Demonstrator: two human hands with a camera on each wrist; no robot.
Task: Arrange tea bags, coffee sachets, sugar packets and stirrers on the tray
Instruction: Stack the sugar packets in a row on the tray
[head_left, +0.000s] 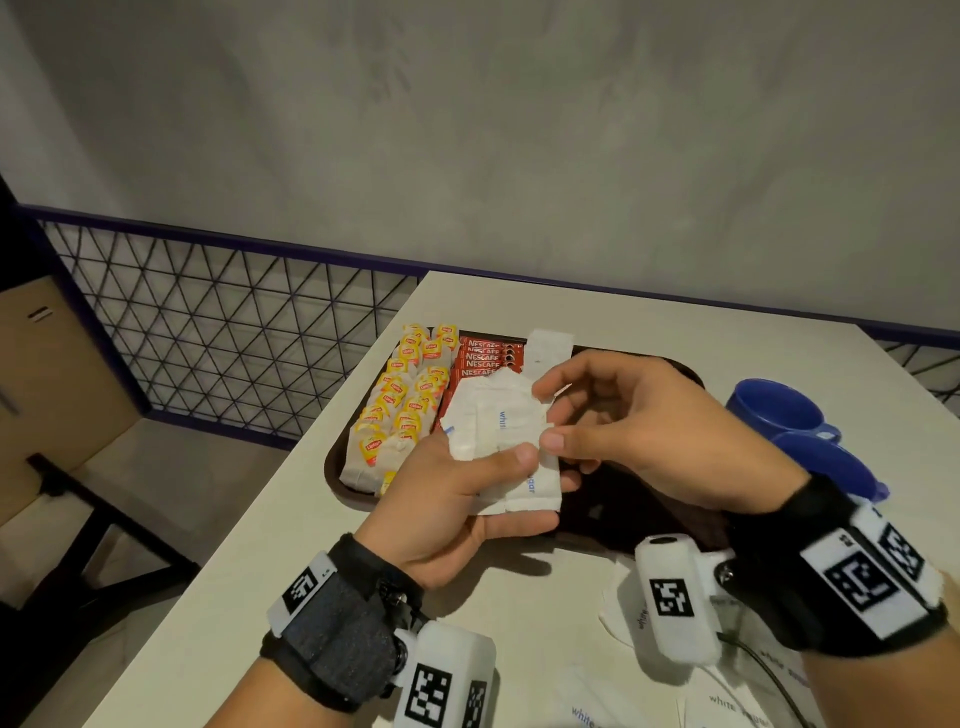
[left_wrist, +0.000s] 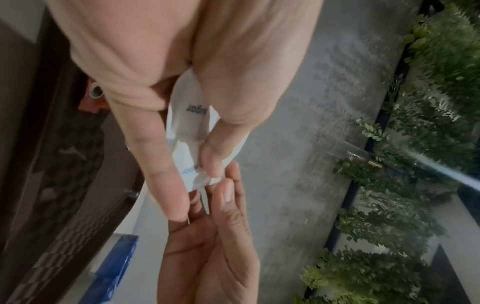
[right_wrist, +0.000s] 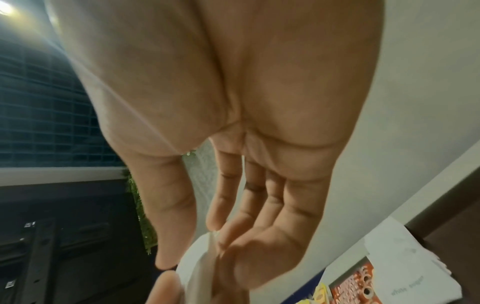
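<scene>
Pale and smooth, a white tabletop (head_left: 322, 519) fills the foreground, backed by a grey plaster wall and a dark wire-mesh railing with a blue top bar (head_left: 208, 332). Nearest the camera, loose white paper sugar packets printed in blue (head_left: 737, 701) lie scattered on the table under the right wrist. Just beyond them, the left hand (head_left: 457, 499) grips a fanned stack of white sugar packets (head_left: 493, 431) above the near part of a dark brown plastic tray (head_left: 332, 467), thumb pressed on top and fingers curled beneath. The right hand (head_left: 623, 431) meets the stack from the right, its thumb and forefinger pinching the edge of the packets; the left wrist view shows the fingertips (left_wrist: 215, 164) of both hands closing on the same white paper. Farther back on the tray, yellow-tagged tea bags in white envelopes (head_left: 400, 405) lie in two rows along the left side, with red coffee sachets (head_left: 483, 356) just beside them and another white sugar packet (head_left: 548, 351) at the far edge. To the right, beside the tray, stand two blue plastic mugs (head_left: 779, 410).
</scene>
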